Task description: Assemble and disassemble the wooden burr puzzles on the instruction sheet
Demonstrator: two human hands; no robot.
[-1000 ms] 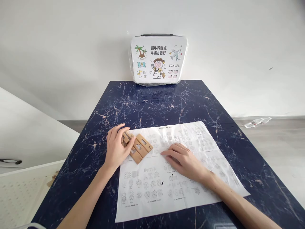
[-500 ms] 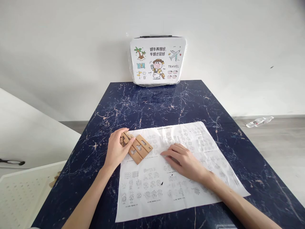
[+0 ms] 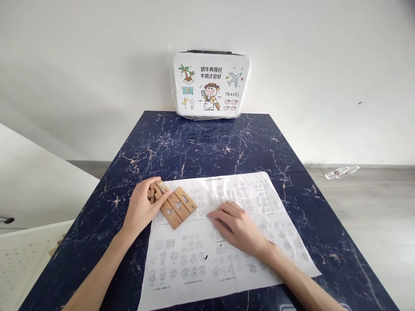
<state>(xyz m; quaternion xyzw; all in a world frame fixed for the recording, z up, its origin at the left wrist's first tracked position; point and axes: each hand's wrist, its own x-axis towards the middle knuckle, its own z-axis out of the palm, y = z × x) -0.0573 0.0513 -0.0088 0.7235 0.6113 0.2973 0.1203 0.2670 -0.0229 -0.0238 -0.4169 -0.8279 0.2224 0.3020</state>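
Several notched wooden puzzle pieces [image 3: 177, 206] lie side by side at the upper left of a printed instruction sheet [image 3: 227, 255]. My left hand [image 3: 142, 209] curls around their left end, fingers and thumb closed on the pieces. My right hand [image 3: 236, 226] rests flat on the middle of the sheet, fingers stretched out and together, holding nothing. Both lie on a dark blue marble-patterned table [image 3: 207, 142].
A white cartoon-printed case [image 3: 210, 85] wrapped in plastic stands at the table's far edge against the wall. A white perforated box [image 3: 22, 259] sits beside the table at the lower left. A clear plastic bottle [image 3: 342, 172] lies on the floor at the right.
The camera has tilted slightly, shifting everything left and down. My left hand has stayed on the wooden pieces and my right hand on the paper; neither visibly changed grip.
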